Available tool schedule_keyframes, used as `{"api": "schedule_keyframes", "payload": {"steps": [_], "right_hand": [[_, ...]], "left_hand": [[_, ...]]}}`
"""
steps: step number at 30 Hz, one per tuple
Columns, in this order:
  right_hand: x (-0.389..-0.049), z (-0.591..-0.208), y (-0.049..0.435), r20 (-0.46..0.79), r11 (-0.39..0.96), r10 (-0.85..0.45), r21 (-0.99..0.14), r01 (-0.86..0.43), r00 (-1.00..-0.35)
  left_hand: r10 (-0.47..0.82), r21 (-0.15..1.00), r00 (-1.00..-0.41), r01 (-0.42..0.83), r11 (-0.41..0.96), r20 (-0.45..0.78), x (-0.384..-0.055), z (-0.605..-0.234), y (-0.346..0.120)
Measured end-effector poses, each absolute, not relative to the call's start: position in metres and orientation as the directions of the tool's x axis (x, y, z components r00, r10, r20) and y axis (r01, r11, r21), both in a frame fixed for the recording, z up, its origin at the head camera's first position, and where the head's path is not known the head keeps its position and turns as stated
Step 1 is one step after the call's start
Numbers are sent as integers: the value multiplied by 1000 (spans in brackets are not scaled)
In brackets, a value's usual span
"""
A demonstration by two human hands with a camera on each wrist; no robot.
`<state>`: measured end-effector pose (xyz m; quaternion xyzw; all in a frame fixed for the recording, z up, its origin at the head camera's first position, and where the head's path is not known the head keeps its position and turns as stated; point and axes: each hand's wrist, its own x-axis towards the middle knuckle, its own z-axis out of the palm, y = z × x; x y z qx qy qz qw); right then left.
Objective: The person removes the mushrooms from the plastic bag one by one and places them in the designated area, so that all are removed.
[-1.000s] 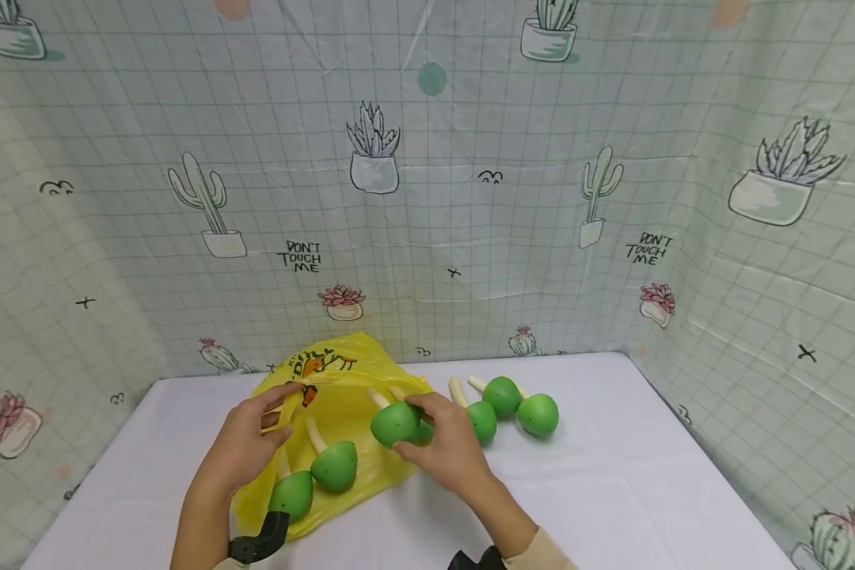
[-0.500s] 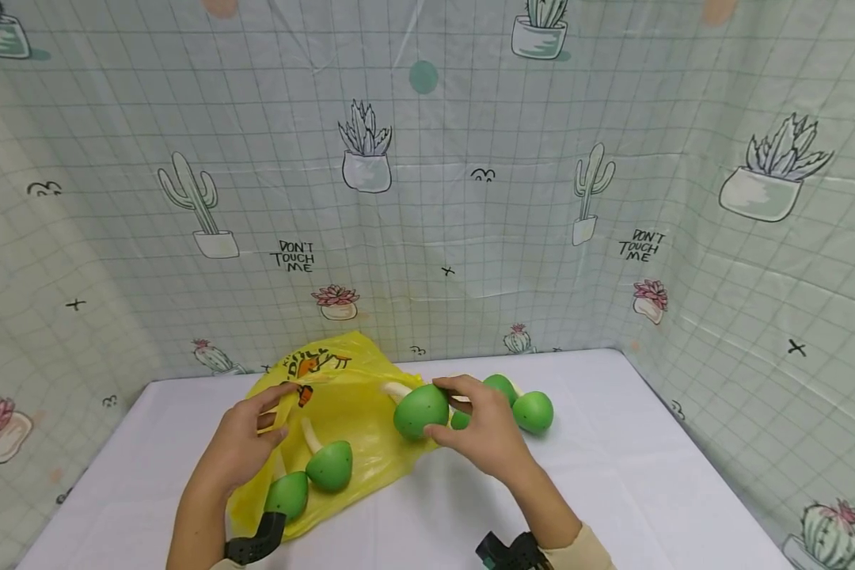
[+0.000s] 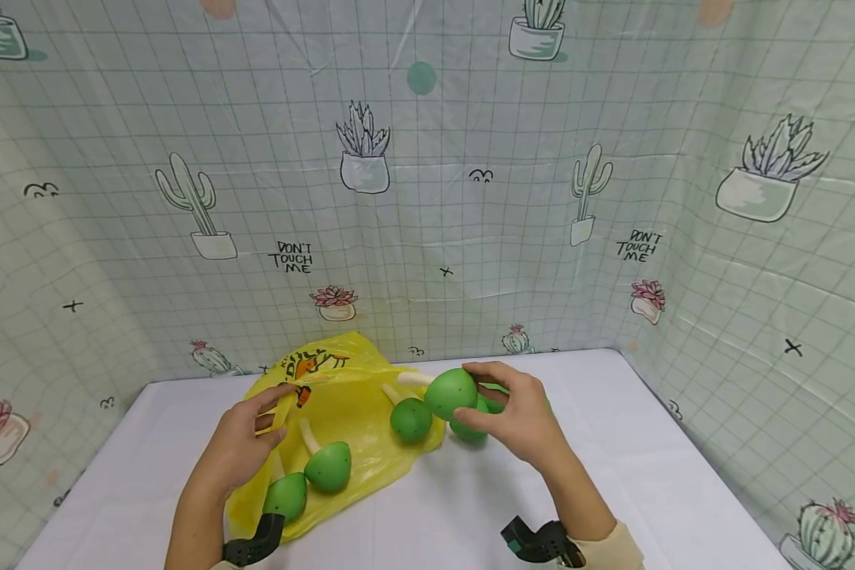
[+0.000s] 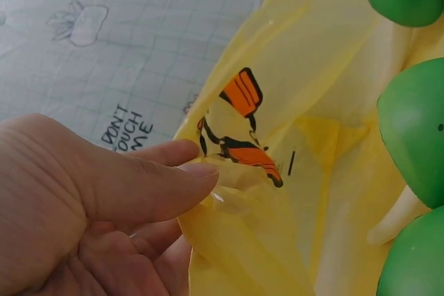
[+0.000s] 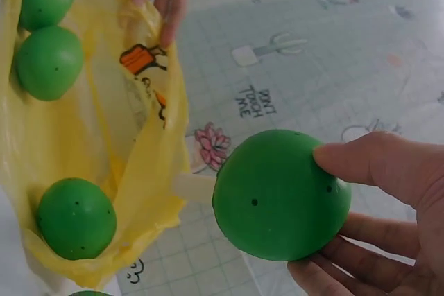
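Up and to our right since the earlier head frames, the green mushroom [image 3: 451, 393] has travelled with our right hand [image 3: 520, 408], from over the mouth of the yellow bag [image 3: 378, 455] to beside its right edge; a second mushroom [image 3: 411, 419] now shows inside that edge. Our right hand is parted about as wide as the cap, thumb on one side and fingers on the other, with the pale stem [image 5: 194, 186] pointing towards the bag. Our left hand [image 3: 245, 443] is nearly closed, pinching the bag's rim between thumb and fingers.

We judge the mushroom light and fairly firm, perhaps foam or hollow plastic, and unlikely to break. Its rounded cap looks smooth enough to roll from a shallow pinch, so we would grip across the widest part; the slimmer stem seems a poorer hold and might twist. The bag looks thin, limp and a little slippery: best held at the rim, without hard tugging, since it could tear or sag shut.

Two more mushrooms [image 3: 328, 467] lie in the bag's near left part. Others [image 3: 468, 427] sit on the surface [image 3: 613, 467], partly hidden by our right hand, so we cannot count them.
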<state>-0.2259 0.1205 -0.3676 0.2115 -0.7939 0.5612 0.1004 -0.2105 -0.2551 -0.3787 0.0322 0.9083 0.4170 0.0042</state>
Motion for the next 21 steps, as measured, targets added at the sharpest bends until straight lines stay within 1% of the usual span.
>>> {"api": "schedule_keyframes", "payload": {"steps": [7,21], "right_hand": [[-231,-367,138,372,260,-208,-870,-418,-905],[-244,-371,187,344,351,-31,-875,-333,-938]], "left_hand": [[54,762,-998,42,646,10,-210,-378,-255],[46,763,-999,39,645,11,-210,-378,-254]]}}
